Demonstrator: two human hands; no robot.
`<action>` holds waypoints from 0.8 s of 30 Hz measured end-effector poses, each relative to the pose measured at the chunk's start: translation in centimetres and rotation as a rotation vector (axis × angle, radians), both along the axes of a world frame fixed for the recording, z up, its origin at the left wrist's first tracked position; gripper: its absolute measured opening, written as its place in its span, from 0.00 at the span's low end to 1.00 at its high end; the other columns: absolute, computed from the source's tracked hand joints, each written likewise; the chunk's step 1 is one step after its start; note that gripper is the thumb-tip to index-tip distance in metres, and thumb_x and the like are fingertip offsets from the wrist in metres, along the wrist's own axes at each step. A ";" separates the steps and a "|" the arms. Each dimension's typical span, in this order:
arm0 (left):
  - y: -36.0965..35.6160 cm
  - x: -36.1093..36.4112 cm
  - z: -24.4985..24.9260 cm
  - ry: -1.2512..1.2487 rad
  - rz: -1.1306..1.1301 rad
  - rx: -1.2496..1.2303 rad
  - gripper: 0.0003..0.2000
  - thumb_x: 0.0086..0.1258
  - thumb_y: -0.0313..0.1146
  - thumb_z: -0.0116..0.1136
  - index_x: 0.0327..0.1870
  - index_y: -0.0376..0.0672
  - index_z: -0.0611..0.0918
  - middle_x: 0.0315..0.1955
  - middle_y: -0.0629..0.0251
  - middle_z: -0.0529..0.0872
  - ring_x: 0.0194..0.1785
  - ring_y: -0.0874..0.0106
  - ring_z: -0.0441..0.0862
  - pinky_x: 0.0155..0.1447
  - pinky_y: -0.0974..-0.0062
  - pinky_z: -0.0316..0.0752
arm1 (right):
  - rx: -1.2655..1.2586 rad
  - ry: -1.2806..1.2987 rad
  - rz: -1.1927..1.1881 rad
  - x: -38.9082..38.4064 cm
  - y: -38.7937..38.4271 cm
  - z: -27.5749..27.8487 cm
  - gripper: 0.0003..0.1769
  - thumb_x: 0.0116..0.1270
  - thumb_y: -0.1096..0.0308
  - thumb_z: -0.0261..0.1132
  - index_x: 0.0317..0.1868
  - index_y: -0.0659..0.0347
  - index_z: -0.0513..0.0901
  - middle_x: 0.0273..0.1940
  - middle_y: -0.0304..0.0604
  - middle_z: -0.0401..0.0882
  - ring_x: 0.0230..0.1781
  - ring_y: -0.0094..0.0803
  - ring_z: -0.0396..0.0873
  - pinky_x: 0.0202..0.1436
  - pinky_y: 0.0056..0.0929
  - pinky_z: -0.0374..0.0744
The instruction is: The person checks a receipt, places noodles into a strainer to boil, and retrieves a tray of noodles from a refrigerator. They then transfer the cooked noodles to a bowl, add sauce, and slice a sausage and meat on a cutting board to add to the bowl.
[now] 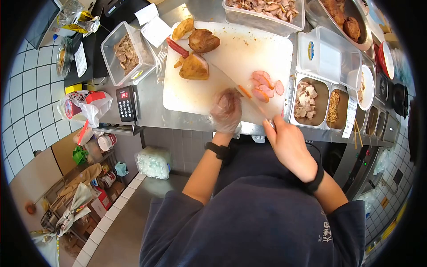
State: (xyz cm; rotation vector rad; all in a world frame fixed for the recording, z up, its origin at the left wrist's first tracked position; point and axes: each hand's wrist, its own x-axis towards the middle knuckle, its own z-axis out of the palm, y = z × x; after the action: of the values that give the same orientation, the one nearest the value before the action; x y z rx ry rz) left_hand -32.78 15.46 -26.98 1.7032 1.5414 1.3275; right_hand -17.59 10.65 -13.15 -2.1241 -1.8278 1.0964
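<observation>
Head view.
- Left hand [226, 111]: in a clear plastic glove, palm down on the white plastic cutting board [200, 95]. Cannot tell its grip.
- Right hand [289, 144]: bare, closed around the long steel knife [253, 104], blade pointing to 10 o'clock.
- Pink sliced sausage pieces [264, 84]: on the board, at 1 o'clock from the left hand.
- Brown roast meat chunks [198, 53]: at the board's 11 o'clock.

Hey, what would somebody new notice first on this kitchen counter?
The white cutting board mid-counter draws the eye, with brown roasted meat pieces at its far left and pink sausage slices toward its right. At its near edge the gloved left hand rests on it while the right hand grips a knife angled across.
</observation>
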 end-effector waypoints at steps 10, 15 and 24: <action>-0.2 -0.1 0.6 0.129 -0.021 -0.008 0.03 0.59 0.20 0.61 0.33 0.34 0.80 0.31 0.60 0.81 0.31 0.66 0.81 0.35 0.75 0.76 | -0.037 0.217 -0.104 1.6 1.7 0.2 0.20 0.71 0.54 0.54 0.33 0.66 0.75 0.19 0.58 0.75 0.23 0.58 0.75 0.29 0.47 0.73; -0.4 -0.2 -1.0 -0.033 -0.027 -0.012 0.03 0.60 0.19 0.61 0.33 0.34 0.80 0.32 0.63 0.81 0.33 0.72 0.80 0.36 0.78 0.75 | -0.058 0.184 -0.090 1.4 0.7 0.6 0.21 0.71 0.55 0.54 0.31 0.66 0.74 0.18 0.59 0.74 0.23 0.58 0.75 0.28 0.47 0.73; -0.2 -0.1 -0.2 -0.014 -0.031 0.025 0.04 0.59 0.18 0.60 0.34 0.32 0.80 0.35 0.60 0.81 0.34 0.70 0.81 0.38 0.77 0.76 | -0.026 0.093 -0.037 0.3 0.5 0.7 0.21 0.71 0.55 0.54 0.30 0.66 0.73 0.18 0.58 0.75 0.22 0.58 0.75 0.28 0.49 0.74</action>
State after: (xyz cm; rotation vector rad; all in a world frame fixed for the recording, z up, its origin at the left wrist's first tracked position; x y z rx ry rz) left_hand -32.89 15.26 -27.14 1.7231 1.4902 1.3452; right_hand -17.29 11.14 -12.45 -2.0754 -1.7363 1.1956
